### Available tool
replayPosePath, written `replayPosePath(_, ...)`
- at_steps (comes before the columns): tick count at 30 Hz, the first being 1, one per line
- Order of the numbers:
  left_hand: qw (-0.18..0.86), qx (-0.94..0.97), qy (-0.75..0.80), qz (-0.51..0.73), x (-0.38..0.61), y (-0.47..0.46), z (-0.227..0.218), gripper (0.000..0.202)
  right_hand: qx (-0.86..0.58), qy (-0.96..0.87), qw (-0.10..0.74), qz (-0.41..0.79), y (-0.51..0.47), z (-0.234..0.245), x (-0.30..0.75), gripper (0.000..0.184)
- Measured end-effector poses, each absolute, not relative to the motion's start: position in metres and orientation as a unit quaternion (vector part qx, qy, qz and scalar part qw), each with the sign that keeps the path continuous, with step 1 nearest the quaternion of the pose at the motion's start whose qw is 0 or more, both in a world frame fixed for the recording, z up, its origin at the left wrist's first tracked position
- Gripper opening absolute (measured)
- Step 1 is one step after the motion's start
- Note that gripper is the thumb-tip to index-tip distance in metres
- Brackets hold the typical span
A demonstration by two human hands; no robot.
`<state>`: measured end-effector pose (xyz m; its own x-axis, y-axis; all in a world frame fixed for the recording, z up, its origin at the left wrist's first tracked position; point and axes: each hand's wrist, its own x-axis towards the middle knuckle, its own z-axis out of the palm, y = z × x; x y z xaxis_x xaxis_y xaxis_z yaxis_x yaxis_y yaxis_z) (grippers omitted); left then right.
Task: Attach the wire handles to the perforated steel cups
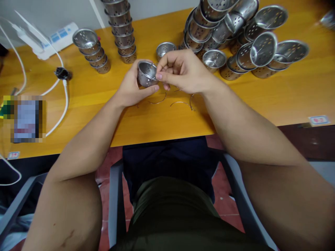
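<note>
A small perforated round steel cup (146,74) was gripped just above the orange wooden table (99,115) in the left hand (130,90), while its rim was pinched by the right hand's (184,71) fingers (160,76).

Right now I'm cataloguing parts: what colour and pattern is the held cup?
Silver metal cup, dotted with small holes; head view shows it best.

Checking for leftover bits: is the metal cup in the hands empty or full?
Empty: the cup shows only bare shiny metal inside its open mouth. Left hand holds it; right hand pinches its rim.
</note>
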<state>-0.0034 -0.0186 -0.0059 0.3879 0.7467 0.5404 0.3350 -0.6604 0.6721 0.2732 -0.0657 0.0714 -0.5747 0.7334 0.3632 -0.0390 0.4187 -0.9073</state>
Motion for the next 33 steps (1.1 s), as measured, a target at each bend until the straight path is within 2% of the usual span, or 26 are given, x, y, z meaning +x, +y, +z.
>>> replayPosePath(3, 0.23, 0.792, 0.354, 0.44, 0.0, -0.022, -0.002, 0.068, -0.275, -0.75, 0.388, 0.459, -0.069, 0.075, 0.275, 0.064)
replayPosePath(8, 0.225, 0.768, 0.361, 0.479, 0.003, -0.012, -0.008, 0.067, -0.336, -0.75, 0.441, 0.36, -0.069, 0.073, 0.273, 0.053)
replayPosePath(13, 0.223, 0.759, 0.355, 0.498, -0.001, -0.003, -0.012, 0.07, -0.319, -0.807, 0.428, 0.254, -0.063, 0.065, 0.277, 0.008)
replayPosePath(14, 0.222, 0.761, 0.356, 0.495, -0.001, -0.004, -0.011, 0.071, -0.314, -0.814, 0.426, 0.241, -0.061, 0.063, 0.278, 0.008)
replayPosePath(19, 0.212, 0.765, 0.365, 0.486, -0.003, -0.009, -0.006, 0.083, -0.285, -0.823, 0.406, 0.278, -0.056, 0.053, 0.279, 0.054)
replayPosePath(21, 0.206, 0.779, 0.349, 0.478, -0.003, -0.01, -0.008, 0.088, -0.261, -0.833, 0.383, 0.302, -0.055, 0.05, 0.277, 0.062)
replayPosePath(25, 0.207, 0.793, 0.327, 0.471, 0.0, -0.01, -0.012, 0.094, -0.251, -0.833, 0.363, 0.335, -0.056, 0.049, 0.276, 0.053)
replayPosePath(30, 0.242, 0.779, 0.28, 0.507, 0.005, -0.002, -0.021, 0.101, -0.317, -0.801, 0.407, 0.303, -0.061, 0.057, 0.274, 0.022)
replayPosePath(31, 0.248, 0.778, 0.261, 0.515, 0.004, 0.001, -0.024, 0.106, -0.33, -0.796, 0.421, 0.284, -0.06, 0.059, 0.274, 0.019)
replayPosePath(33, 0.257, 0.773, 0.233, 0.531, 0.0, 0.008, -0.031, 0.117, -0.342, -0.785, 0.461, 0.234, -0.057, 0.06, 0.275, 0.025)
